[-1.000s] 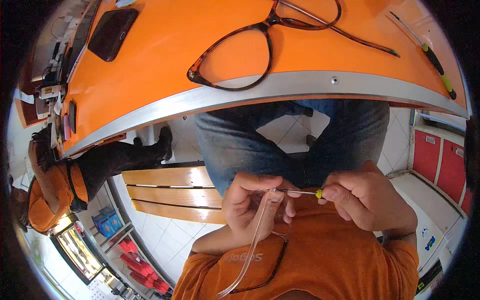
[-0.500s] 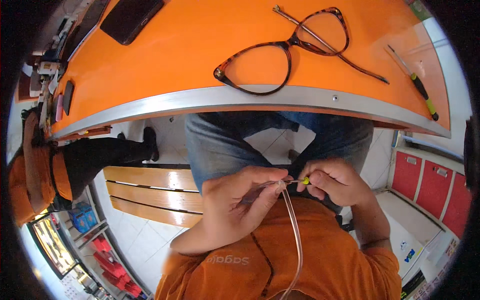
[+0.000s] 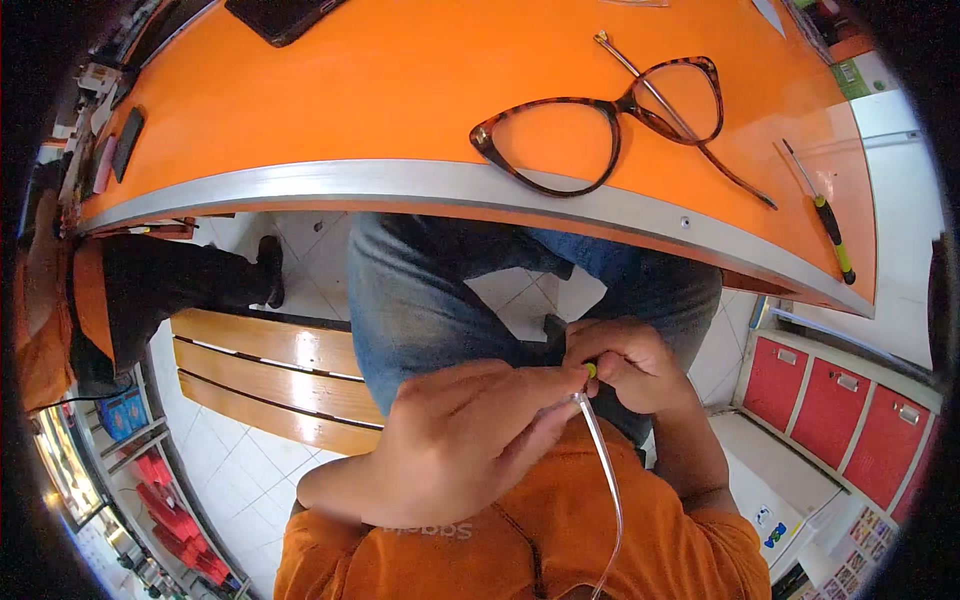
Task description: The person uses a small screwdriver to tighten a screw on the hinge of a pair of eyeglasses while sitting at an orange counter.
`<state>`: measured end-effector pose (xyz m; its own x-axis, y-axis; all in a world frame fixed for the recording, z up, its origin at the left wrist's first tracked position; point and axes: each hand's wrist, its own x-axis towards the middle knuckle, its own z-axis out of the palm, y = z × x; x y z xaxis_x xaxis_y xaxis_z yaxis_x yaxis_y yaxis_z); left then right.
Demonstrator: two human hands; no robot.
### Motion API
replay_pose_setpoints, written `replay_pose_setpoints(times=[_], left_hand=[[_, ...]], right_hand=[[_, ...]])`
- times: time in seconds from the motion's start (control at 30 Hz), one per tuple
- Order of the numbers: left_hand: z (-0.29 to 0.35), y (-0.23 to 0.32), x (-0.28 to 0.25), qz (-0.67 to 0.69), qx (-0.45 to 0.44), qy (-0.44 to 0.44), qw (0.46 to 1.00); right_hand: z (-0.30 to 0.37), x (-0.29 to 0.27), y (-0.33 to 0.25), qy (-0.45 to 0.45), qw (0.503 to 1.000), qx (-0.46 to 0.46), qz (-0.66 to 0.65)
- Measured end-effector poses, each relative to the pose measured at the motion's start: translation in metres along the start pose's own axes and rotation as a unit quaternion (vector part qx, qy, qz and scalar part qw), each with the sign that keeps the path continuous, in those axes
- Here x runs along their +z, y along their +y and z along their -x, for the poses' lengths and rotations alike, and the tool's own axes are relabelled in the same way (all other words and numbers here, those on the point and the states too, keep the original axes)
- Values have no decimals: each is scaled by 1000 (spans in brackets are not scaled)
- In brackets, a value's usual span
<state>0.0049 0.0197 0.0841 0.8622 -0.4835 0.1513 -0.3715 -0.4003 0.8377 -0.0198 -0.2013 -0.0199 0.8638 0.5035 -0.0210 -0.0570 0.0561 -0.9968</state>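
Over my lap, my left hand [image 3: 455, 430] is closed with its fingertips pinching the end of a clear eyeglass temple [image 3: 612, 480], which hangs down in front of my orange shirt. The rest of what that hand holds is hidden behind the fingers. My right hand [image 3: 630, 360] grips a small screwdriver [image 3: 590, 370]; only a yellow-green bit of it shows between the two hands, close to the temple's end. Tortoiseshell cat-eye glasses [image 3: 627, 104] lie on the orange table near its metal edge. One slim temple [image 3: 740, 178] of theirs stretches across behind a lens.
On the table [image 3: 390, 110] are another black and yellow-green screwdriver [image 3: 830, 230] at right and a black phone [image 3: 280, 15] at the far left. A wooden bench [image 3: 260, 375] stands left of my legs, red drawers [image 3: 835, 395] at right. Another person's dark trousers [image 3: 170, 290] show at left.
My hands have come together, and the screwdriver's shaft, seen before, is hidden now. My left hand has turned so its back covers more. The whole view has shifted slightly.
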Motion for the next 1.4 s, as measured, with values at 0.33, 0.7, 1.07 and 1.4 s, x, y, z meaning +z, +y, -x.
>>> replay_pose_setpoints(times=[0.33,0.7,1.07,1.4], left_hand=[[8,-20,6,234,-42,-9,971],[13,-54,31,364,67,70,926],[9,-32,9,608,-192,-49,769],[19,-27,17,535,-214,15,817]], right_hand=[[6,3,-52,123,965,-52,227],[10,15,-79,142,920,-68,358],[11,21,-92,78,946,28,312],[9,32,-99,63,929,32,362]])
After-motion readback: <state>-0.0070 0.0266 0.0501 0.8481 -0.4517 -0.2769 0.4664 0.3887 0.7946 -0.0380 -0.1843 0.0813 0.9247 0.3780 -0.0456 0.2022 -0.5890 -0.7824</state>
